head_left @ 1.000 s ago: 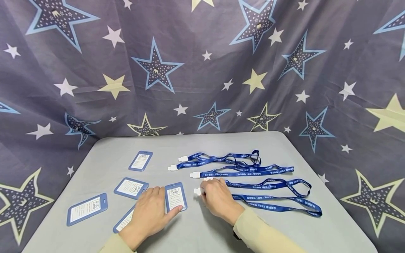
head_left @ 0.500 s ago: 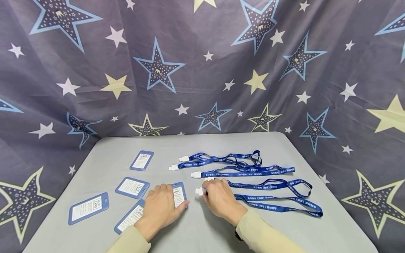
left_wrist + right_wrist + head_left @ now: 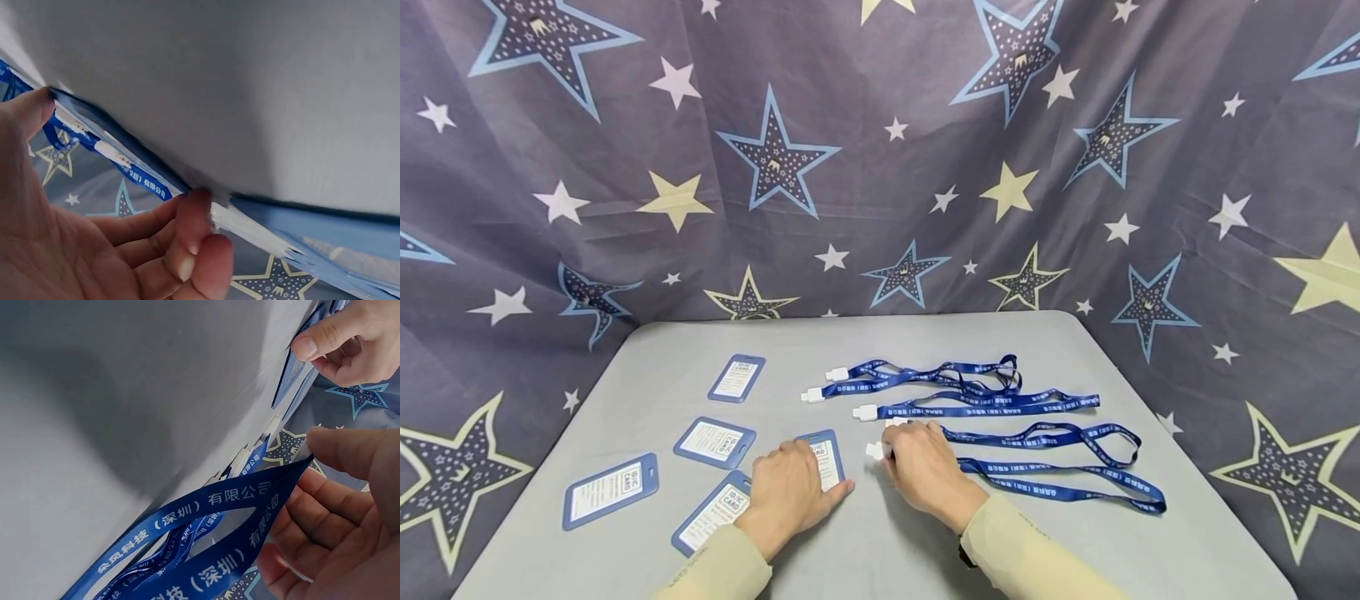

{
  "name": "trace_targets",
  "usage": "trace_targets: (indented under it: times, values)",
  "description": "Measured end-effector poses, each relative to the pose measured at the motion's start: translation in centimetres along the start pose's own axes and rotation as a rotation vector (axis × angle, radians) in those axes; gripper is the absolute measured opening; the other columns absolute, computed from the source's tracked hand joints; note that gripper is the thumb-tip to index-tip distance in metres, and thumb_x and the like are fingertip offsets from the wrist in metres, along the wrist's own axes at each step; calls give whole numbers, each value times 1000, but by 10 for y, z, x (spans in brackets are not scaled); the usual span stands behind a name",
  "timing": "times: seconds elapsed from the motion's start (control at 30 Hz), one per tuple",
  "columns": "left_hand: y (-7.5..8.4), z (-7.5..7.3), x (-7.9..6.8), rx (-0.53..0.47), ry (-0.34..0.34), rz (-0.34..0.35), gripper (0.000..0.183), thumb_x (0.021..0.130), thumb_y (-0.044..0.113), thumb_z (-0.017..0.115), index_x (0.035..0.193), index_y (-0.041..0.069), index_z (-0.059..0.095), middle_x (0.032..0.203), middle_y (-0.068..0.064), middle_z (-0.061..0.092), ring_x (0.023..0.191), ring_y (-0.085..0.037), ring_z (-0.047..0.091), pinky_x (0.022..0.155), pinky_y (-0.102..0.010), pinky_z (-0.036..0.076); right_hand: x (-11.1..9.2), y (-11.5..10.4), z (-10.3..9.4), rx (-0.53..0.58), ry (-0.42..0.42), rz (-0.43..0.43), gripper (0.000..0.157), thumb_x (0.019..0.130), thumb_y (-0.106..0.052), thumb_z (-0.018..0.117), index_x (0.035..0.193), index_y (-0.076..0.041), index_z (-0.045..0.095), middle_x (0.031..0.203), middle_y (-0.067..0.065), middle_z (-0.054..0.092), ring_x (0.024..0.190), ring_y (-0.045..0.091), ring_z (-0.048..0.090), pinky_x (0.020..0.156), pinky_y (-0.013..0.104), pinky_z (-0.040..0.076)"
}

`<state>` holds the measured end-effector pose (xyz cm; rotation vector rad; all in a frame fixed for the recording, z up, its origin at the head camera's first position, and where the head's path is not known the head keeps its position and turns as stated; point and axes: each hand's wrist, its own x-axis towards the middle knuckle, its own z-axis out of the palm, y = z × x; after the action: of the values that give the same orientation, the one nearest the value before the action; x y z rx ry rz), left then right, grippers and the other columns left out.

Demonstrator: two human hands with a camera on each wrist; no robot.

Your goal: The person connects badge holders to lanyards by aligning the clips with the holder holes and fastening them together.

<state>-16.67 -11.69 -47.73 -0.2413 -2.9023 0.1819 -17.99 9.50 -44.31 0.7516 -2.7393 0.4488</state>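
Left hand (image 3: 788, 490) palm-down, gripping card holder (image 3: 829, 460), right hand (image 3: 928, 471) knuckles-up, pinching nearest blue lanyard (image 3: 1045, 490)

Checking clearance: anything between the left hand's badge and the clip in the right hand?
Nothing: the head view shows only bare grey tabletop between the badge and the white clip.

A bare left hand (image 3: 792, 485) and right hand (image 3: 931, 473) are showing beyond pale yellow sleeves, with small dark lettering (image 3: 688, 568) running along the left sleeve (image 3: 732, 557), fainter marks marking the right sleeve (image 3: 1026, 554), and a black band (image 3: 967, 556) peeking from the right cuff (image 3: 981, 518).
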Motion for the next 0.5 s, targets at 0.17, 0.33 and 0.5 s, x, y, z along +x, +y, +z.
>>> trace_targets:
  times: [0.17,0.33,0.5]
  values:
    - [-4,-4,1,-27,-90,-17,94,76,84,61,89,-9,63,70,-13,53,63,-26,59,54,-41,52,0,0,0,2,-3,4,13,83,-12,82,81,-17,70,78,-5,68,77,15,62,73,32,42]
    - [-6,-9,3,-128,-138,-21,75,75,69,73,85,-5,63,73,-12,54,67,-29,61,60,-44,55,-1,-1,0,3,10,-2,17,83,-12,82,78,-18,67,75,-7,66,74,13,59,71,30,40]
    - [-7,-11,3,-165,-141,-11,66,73,57,77,88,-6,65,76,-12,52,68,-29,60,63,-47,55,-1,-2,-1,11,10,-1,19,83,-12,82,76,-17,65,74,-8,65,73,12,57,71,30,39]
